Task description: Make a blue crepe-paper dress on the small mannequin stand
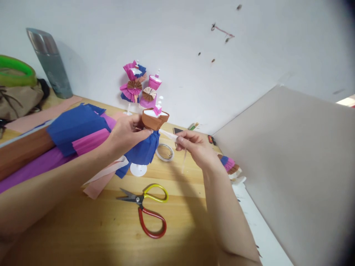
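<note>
A small dress-form mannequin [155, 117] wears a brown paper top and a blue paper skirt [144, 148] over a round white base. My left hand [128, 130] is closed around its waist from the left. Between the thumb and fingers of my right hand [192, 144] is a thin white strip [169, 136], stretched toward the mannequin's waist; a narrow tail hangs below the fingers. A roll of white tape [165, 152] lies on the table behind, between the two hands. Nearer to me lie scissors [141, 201] with one yellow and one red handle, blades apart.
Two dressed mannequins [134, 85] stand against the wall. Blue crepe paper [79, 125] and other coloured sheets cover the left side. A grey-green flask [52, 66] and a beige bag [19, 98] are at the far left. A partition [291, 159] rises at the right.
</note>
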`<state>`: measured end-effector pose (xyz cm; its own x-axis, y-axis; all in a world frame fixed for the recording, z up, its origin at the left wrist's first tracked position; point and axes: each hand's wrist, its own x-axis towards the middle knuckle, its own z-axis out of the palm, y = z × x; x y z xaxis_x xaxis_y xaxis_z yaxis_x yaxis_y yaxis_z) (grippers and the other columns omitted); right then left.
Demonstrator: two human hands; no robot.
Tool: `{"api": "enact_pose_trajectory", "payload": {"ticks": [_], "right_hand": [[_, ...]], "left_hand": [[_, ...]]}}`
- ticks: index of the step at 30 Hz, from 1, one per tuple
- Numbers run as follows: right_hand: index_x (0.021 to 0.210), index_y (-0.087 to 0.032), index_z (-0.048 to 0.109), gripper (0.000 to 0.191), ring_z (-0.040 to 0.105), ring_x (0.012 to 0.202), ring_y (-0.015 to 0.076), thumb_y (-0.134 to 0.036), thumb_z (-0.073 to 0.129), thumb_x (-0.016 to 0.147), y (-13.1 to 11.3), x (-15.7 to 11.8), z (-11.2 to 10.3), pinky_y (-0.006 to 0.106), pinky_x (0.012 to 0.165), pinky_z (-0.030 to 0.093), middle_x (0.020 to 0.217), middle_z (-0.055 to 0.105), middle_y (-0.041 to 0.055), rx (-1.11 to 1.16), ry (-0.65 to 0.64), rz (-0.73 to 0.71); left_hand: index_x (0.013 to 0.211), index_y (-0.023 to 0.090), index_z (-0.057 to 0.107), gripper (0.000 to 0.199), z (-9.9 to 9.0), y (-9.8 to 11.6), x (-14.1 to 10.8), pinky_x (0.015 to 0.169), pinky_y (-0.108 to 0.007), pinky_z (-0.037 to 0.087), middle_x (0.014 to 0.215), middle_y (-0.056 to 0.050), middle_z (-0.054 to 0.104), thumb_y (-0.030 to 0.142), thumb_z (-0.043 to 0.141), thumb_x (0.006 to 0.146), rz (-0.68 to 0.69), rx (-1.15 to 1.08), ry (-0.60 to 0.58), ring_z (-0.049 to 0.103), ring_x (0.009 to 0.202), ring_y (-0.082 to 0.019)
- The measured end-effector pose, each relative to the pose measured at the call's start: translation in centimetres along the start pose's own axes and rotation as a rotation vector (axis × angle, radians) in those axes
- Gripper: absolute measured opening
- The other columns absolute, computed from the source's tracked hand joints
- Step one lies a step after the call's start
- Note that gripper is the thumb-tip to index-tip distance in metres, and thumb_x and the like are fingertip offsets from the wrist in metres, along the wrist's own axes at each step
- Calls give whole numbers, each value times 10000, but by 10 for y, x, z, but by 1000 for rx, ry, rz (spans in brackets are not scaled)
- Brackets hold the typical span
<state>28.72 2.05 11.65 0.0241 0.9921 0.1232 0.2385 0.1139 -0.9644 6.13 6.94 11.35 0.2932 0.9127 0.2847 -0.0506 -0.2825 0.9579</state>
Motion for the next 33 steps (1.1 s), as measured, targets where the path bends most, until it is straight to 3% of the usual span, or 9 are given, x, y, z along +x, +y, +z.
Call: {"api": "enact_pose_trajectory", "payload": {"ticks": [6,13,18,22,25,28,33], "right_hand": [[894,-193,674,318,625,532,134,-366,828,676,3,-5,-9,277,559,477,627,651,-31,174,-97,101],[796,-190,661,237,686,686,159,-256,847,664,12,-9,-17,301,702,521,715,736,16,260,-269,136],[792,-186,676,187,676,649,134,-149,806,662,18,-10,-14,295,704,538,702,723,-4,319,-333,175],[777,-171,664,176,614,538,110,-127,740,625,17,-14,-4,275,587,534,652,657,-26,363,-259,282],[762,-165,632,168,468,443,67,-240,743,660,15,-18,6,180,415,350,578,585,-32,368,-155,316],[758,-176,597,299,302,408,31,-388,790,675,17,-21,14,168,398,172,528,478,-75,329,-55,238],[771,-185,604,350,259,432,41,-434,814,640,21,-24,19,204,420,157,534,428,-90,172,57,86]], "left_hand": [[850,120,731,281,1,3,-2,627,-277,502,770,-61,737,281,711,621,-36,-20,-14,662,737,-197],[904,114,744,304,3,5,-3,688,-284,509,835,-60,751,262,698,642,0,-35,-34,657,748,-179],[916,113,747,309,2,2,-3,687,-285,507,827,-56,747,248,700,642,11,-43,-36,655,740,-177],[879,113,731,269,3,-2,-2,691,-286,511,841,-58,745,221,711,634,28,-80,-46,662,749,-178],[890,114,726,273,3,-3,-2,688,-284,513,842,-54,745,210,711,635,36,-87,-45,666,745,-176],[892,117,729,272,3,-3,-3,679,-286,515,840,-53,748,215,708,640,39,-77,-38,668,739,-177],[867,118,724,261,4,-2,-2,723,-301,531,832,-54,761,218,708,627,37,-90,-47,681,745,-179]]}}
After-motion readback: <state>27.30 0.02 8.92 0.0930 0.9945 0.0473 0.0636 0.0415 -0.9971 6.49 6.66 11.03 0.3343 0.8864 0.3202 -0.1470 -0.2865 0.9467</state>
